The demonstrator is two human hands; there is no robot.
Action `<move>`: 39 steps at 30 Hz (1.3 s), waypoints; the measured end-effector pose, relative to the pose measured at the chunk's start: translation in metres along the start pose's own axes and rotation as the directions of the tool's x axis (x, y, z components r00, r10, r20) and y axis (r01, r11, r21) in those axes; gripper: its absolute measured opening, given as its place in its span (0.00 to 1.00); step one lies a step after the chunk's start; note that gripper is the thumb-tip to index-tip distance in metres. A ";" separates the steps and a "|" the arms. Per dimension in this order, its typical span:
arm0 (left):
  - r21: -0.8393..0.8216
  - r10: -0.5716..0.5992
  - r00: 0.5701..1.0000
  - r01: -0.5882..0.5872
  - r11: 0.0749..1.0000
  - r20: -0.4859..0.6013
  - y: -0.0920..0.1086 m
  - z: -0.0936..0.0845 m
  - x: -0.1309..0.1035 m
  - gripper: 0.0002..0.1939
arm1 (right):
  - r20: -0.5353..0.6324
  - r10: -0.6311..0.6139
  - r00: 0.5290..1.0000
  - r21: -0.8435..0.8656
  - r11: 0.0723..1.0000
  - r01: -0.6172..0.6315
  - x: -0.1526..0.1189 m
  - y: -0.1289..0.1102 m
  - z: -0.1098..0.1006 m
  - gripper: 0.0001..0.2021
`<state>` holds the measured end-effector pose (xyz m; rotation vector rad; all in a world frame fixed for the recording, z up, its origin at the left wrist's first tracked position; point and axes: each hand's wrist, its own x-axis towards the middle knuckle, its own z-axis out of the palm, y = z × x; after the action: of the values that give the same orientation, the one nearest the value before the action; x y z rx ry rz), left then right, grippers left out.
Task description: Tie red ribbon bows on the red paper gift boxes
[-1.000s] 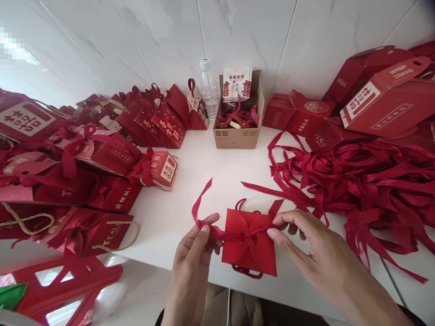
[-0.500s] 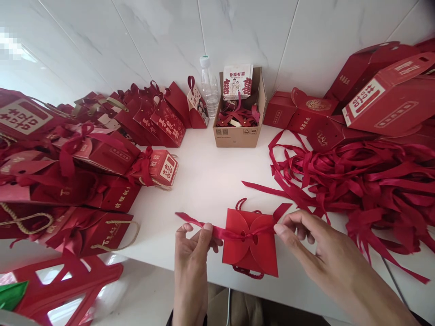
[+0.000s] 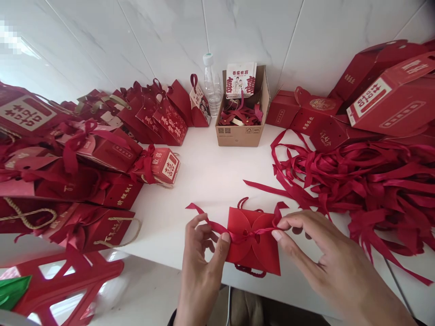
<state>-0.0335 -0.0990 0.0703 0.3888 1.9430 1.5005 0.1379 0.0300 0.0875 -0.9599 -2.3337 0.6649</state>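
A small bright red gift box with overlapping rounded flaps lies near the table's front edge, a dark red cord handle at its far and near sides. Across its top runs a dark red ribbon, crossed or knotted at the middle. My left hand has the ribbon's left part between thumb and curled fingers, the thumb at the box's left edge. Its free end sticks out past my fingers. At the box's right edge, my right hand pinches the other part between thumb and forefinger.
Loose ribbons lie heaped at right, below stacked red boxes. A cardboard box and a plastic bottle stand by the wall. Finished-looking red boxes crowd the left, one ribboned box nearest the middle. A red stool stands below.
My left hand has moved right, its thumb now at the box's edge, and the left ribbon part bends upward. My right fingers have slid slightly in towards the knot.
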 end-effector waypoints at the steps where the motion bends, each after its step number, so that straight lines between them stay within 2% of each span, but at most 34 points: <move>1: 0.034 0.035 0.997 -0.032 0.999 -0.066 0.001 0.001 -0.002 0.25 | -0.011 -0.019 1.000 -0.006 1.000 0.019 0.000 -0.002 0.000 0.04; 2: 0.069 0.069 0.991 -0.062 0.996 -0.114 0.003 0.002 -0.003 0.23 | -0.022 -0.036 0.999 -0.012 0.999 0.036 0.000 -0.003 -0.001 0.03; 4: 0.139 0.116 0.984 -0.097 0.986 -0.133 0.007 0.003 -0.005 0.20 | -0.037 -0.067 0.997 -0.018 0.998 0.067 0.001 -0.006 0.000 0.01; 8: 0.237 0.174 0.984 -0.158 0.958 -0.044 0.013 0.005 -0.008 0.15 | -0.026 -0.077 0.997 -0.026 0.997 0.076 0.002 -0.008 0.002 0.03; 12: 0.203 0.168 0.986 -0.163 0.966 -0.009 0.014 0.006 -0.008 0.13 | -0.009 -0.011 1.000 -0.047 0.999 0.010 0.003 -0.007 0.005 0.06; 15: 0.201 0.216 0.975 -0.204 0.958 -0.042 0.012 0.007 -0.008 0.09 | -0.009 -0.062 0.998 -0.063 0.996 0.061 0.004 -0.003 0.005 0.04; 17: 0.252 0.332 0.942 -0.312 0.916 -0.042 0.012 0.007 -0.007 0.06 | -0.028 -0.113 0.993 -0.061 0.992 0.111 0.004 -0.002 0.004 0.01; 21: 0.385 0.584 0.811 -0.527 0.758 -0.039 0.015 0.009 -0.004 0.05 | -0.023 -0.135 0.991 -0.025 0.991 0.135 0.005 -0.009 0.001 0.02; 23: 0.400 0.649 0.761 -0.594 0.698 -0.002 0.018 0.012 -0.003 0.08 | -0.023 -0.127 0.992 -0.031 0.992 0.126 0.006 -0.013 0.001 0.02; 26: 0.393 0.687 0.723 -0.654 0.647 0.073 0.023 0.015 -0.002 0.11 | -0.052 -0.122 0.991 -0.068 0.991 0.119 0.007 -0.017 0.000 0.02; 29: 0.369 0.675 0.732 -0.655 0.660 0.090 0.024 0.015 -0.003 0.11 | -0.042 -0.140 0.989 -0.045 0.989 0.138 0.007 -0.016 0.001 0.03; 33: 0.246 0.553 0.831 -0.549 0.799 0.058 0.024 0.014 -0.003 0.16 | -0.029 -0.119 0.993 -0.033 0.992 0.118 0.007 -0.016 0.001 0.03; 36: 0.169 0.459 0.888 -0.459 0.872 0.042 0.027 0.014 -0.002 0.11 | -0.057 -0.125 0.990 -0.060 0.991 0.122 0.009 -0.020 0.001 0.04; 38: 0.166 0.463 0.886 -0.461 0.872 0.025 0.028 0.013 -0.002 0.10 | -0.047 -0.160 0.986 -0.047 0.986 0.158 0.010 -0.022 0.001 0.04; 39: 0.181 0.490 0.871 -0.487 0.855 0.027 0.029 0.013 -0.001 0.10 | -0.035 -0.176 0.984 -0.029 0.984 0.175 0.010 -0.023 0.001 0.04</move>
<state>-0.0287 -0.0813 0.0958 1.0201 2.1049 1.6316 0.1201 0.0231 0.1035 -0.7592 -2.3653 0.5432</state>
